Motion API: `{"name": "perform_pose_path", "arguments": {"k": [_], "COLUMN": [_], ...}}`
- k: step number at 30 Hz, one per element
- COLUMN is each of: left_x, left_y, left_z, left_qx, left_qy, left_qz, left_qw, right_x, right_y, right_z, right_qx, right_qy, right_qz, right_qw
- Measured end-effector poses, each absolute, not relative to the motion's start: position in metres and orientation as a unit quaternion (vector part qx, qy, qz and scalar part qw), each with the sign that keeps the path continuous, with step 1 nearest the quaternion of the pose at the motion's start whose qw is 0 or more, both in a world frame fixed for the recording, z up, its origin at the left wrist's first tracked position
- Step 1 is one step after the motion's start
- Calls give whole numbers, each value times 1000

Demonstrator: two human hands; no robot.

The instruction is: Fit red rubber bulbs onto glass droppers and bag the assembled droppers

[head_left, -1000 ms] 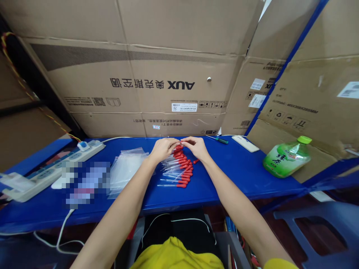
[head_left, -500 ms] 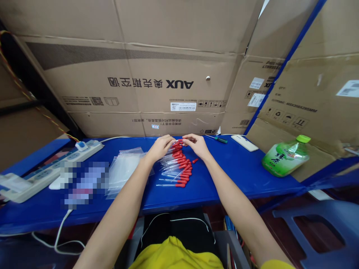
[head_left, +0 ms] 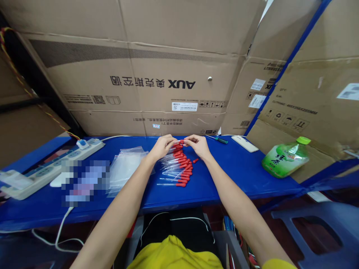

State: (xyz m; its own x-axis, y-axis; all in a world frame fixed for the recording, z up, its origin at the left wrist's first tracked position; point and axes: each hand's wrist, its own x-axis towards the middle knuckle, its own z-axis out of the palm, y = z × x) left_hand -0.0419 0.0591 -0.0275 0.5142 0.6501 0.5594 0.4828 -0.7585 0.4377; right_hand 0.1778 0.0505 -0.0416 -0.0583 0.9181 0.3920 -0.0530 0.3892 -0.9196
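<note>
A row of several clear droppers with red bulbs (head_left: 179, 168) lies on the blue shelf (head_left: 224, 175). My left hand (head_left: 162, 146) and my right hand (head_left: 198, 145) meet at the far end of the row. Both have their fingers pinched on one red-bulbed dropper (head_left: 179, 142) held between them, just above the pile. A loose red bulb (head_left: 195, 160) lies to the right of the row.
A stack of clear plastic bags (head_left: 125, 168) lies left of the droppers. A white power strip (head_left: 53, 164) is at far left, a green bottle (head_left: 284, 157) at right. A screwdriver (head_left: 220, 139) and a white remote (head_left: 245, 143) lie at the back. Cardboard boxes (head_left: 157, 74) form the wall behind.
Both hands have stayed at the far end of the row, with the fingers drawing slightly closer together around the dropper. The camera view shifted a little.
</note>
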Motion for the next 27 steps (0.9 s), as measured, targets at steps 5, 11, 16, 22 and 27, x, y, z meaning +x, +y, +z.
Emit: {"name": "perform_pose_path", "arguments": {"k": [5, 11, 16, 22, 27], "left_x": [-41, -40, -41, -43, -42], "left_y": [57, 55, 55, 58, 57], "left_z": [-26, -25, -25, -26, -26], "left_qx": [865, 858, 845, 836, 842], "left_qy": [326, 328, 345, 345, 318], "left_qz": [364, 380, 399, 417, 421], "left_qw": [113, 112, 92, 90, 113], "right_x": [174, 172, 173, 174, 174], "right_y": [48, 49, 51, 52, 52], "right_z": [-42, -44, -46, -47, -47], "right_qx": [-353, -353, -335, -333, -327], "right_qy": [-611, -623, -635, -633, -617], "right_qz": [411, 391, 406, 420, 442], "right_qw": [577, 578, 565, 559, 563]}}
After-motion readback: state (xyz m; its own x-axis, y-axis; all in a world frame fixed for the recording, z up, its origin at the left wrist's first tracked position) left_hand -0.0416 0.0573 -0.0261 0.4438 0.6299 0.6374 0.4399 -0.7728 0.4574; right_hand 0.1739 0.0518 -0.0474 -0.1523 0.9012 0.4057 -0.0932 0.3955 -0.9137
